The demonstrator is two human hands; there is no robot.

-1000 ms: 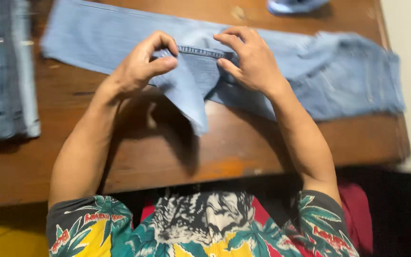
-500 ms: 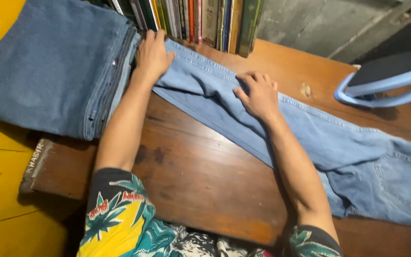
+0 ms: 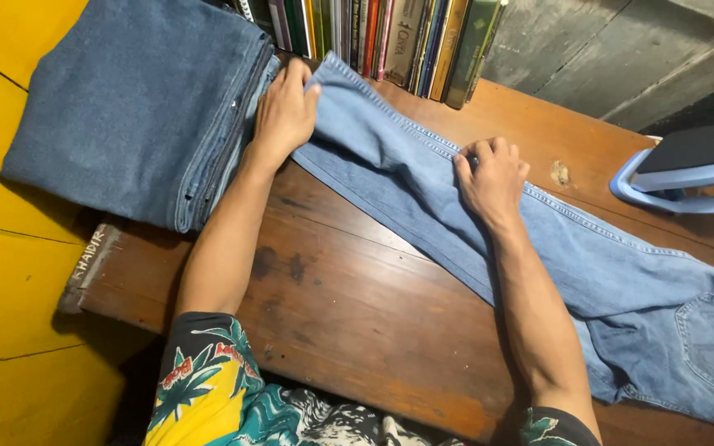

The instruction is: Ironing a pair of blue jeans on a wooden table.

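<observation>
My left hand (image 3: 284,111) lies on the leg end of the light jeans (image 3: 423,186), fingers curled over the hem and gripping it, right beside the stack (image 3: 138,103) of folded darker denim at the bench's far left corner; my right hand (image 3: 492,177) rests further along the same leg, fingers bent and pinching the cloth at its far seam (I cannot tell how much fabric is gathered under the palm); the jeans stretch slantwise across the bench (image 3: 349,306), from the hem near the books (image 3: 373,41) down to the seat and back pocket at the lower right, where they run out of view; the leg between my hands lies mostly flat, with a soft ridge of folded cloth near the left hand; the books stand upright in a row along the back edge, just behind the hem; a blue-rimmed object (image 3: 687,177) with a dark top sits at the far right of the bench, apart from the jeans; the bench is dark brown wood, worn and stained, set against a yellow wall (image 3: 18,330) on my left.
</observation>
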